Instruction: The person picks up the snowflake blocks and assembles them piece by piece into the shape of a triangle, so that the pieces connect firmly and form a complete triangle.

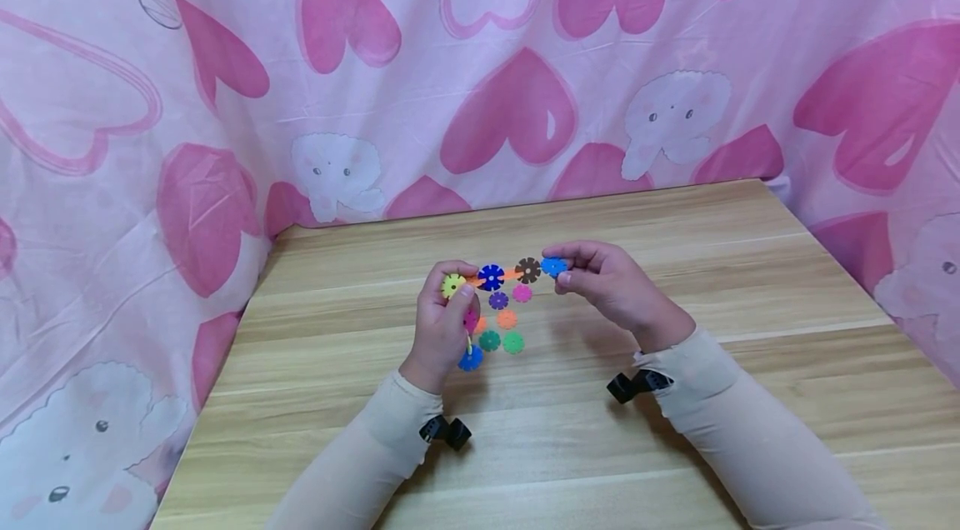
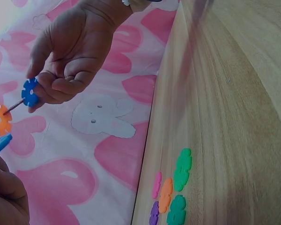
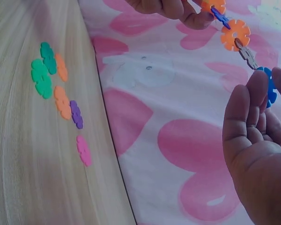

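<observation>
Notched plastic discs are slotted together into a chain held above the table. My left hand grips its left part, thumb over the yellow disc. From there the chain runs through orange discs, a dark blue disc and a brown disc. At the right end, my right hand pinches a blue disc between thumb and fingers; its edge meets the brown disc. Below the left palm hang a magenta disc and another blue disc, partly hidden by the hand.
Loose discs lie on the wooden table under the chain: purple, pink, two orange, a teal disc and a light green disc. A pink heart-patterned curtain borders the table's back and sides.
</observation>
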Action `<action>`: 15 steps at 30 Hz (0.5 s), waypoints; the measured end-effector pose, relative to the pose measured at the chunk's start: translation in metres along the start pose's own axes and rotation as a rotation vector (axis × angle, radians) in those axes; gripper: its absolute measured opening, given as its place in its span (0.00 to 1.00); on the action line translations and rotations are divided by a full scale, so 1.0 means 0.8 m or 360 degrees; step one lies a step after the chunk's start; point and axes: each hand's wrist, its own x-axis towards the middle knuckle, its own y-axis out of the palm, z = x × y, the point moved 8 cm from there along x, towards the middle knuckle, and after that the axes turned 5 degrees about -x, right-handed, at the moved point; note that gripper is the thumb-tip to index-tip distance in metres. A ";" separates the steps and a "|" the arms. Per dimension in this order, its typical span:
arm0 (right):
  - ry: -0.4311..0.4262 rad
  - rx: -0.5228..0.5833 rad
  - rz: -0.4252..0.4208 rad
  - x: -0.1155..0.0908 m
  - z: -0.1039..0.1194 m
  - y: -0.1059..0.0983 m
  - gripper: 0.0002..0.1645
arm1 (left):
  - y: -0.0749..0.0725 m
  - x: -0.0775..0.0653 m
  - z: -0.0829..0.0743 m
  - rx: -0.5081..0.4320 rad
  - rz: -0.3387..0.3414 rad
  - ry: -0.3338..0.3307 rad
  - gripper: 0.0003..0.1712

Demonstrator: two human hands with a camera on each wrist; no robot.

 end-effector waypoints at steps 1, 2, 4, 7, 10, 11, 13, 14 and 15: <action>0.0012 0.0003 0.0006 0.000 0.000 0.000 0.22 | 0.000 0.000 0.000 -0.0001 0.0000 -0.0002 0.13; 0.0024 0.0006 0.0013 -0.001 0.000 0.001 0.22 | 0.000 0.000 0.000 0.0001 0.0000 -0.0003 0.13; 0.0048 0.0013 0.0024 -0.001 0.000 0.001 0.23 | 0.000 0.000 -0.001 0.0001 0.0001 -0.0008 0.12; 0.0066 0.0023 0.0032 -0.002 -0.001 0.002 0.23 | 0.001 -0.001 -0.002 0.0002 0.0010 -0.0015 0.12; 0.0075 0.0032 0.0039 -0.002 -0.002 0.002 0.22 | 0.002 -0.001 -0.002 -0.0003 0.0023 -0.0009 0.12; 0.0075 0.0032 0.0042 -0.002 -0.002 0.003 0.22 | 0.002 -0.001 -0.002 -0.0003 0.0024 -0.0008 0.12; 0.0072 0.0039 0.0055 -0.002 -0.001 0.004 0.21 | 0.002 -0.001 -0.003 -0.0007 0.0024 -0.0007 0.12; 0.0069 0.0041 0.0064 -0.003 0.000 0.005 0.21 | 0.002 -0.002 -0.003 -0.0011 0.0025 -0.0008 0.12; 0.0070 0.0039 0.0071 -0.003 0.000 0.006 0.20 | 0.003 -0.002 -0.002 -0.0013 0.0025 -0.0008 0.12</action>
